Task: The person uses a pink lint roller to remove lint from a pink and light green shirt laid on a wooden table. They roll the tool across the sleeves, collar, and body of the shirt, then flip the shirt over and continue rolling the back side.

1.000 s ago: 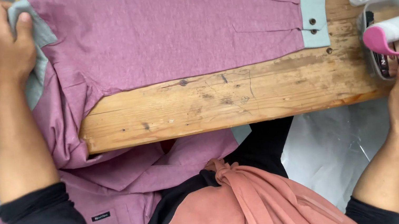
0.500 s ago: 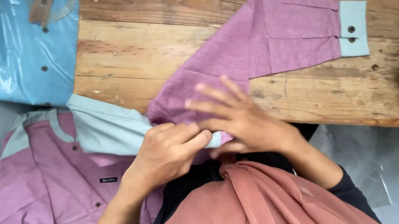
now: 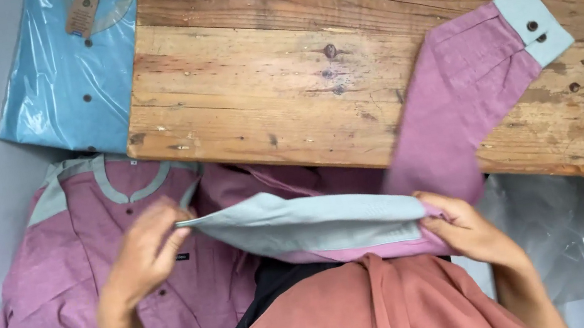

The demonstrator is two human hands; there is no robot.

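The left hand point(image 3: 141, 256) and right hand point(image 3: 466, 226) each pinch one end of the grey-green shoulder panel point(image 3: 309, 220) of a mauve shirt point(image 3: 87, 298), fingers closed on the cloth — apparently to keep it taut. The sleeve point(image 3: 462, 102) trails to 2 o'clock across the wooden desk point(image 3: 270, 74). A bagged blue shirt point(image 3: 67, 75) lies at 10 o'clock — clear of both hands.

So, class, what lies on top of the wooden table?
On the wooden table: a purple sleeve with a pale cuff, and one corner of a bagged blue shirt. Anything beneath them is covered.
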